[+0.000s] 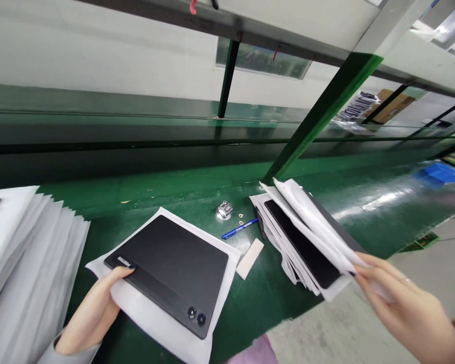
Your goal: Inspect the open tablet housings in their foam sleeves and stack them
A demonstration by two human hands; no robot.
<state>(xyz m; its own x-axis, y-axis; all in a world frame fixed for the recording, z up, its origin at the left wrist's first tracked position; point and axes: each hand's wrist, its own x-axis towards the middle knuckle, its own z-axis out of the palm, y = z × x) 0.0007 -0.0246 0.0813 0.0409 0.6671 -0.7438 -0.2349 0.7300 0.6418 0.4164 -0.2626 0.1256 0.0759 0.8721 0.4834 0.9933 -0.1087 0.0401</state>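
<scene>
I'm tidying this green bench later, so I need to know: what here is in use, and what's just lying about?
In use: left hand on a black tablet lying on a white sheet; right hand holding sheets around a second black tablet; stacked white sheets.

Lying about: blue pen, metal tally counter, white strip.

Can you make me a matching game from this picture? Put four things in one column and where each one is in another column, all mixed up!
Things:
1. Blue pen
2. Black tablet
3. Right hand
4. Stack of white sheets

Places:
A. Holding loose white sheets around a second dark tablet
B. Along the left side of the view
C. On a white sheet, under the thumb of the left hand
D. On the green bench, near a small silver object

Pairs: 1-D, 2-C, 3-A, 4-B
</scene>
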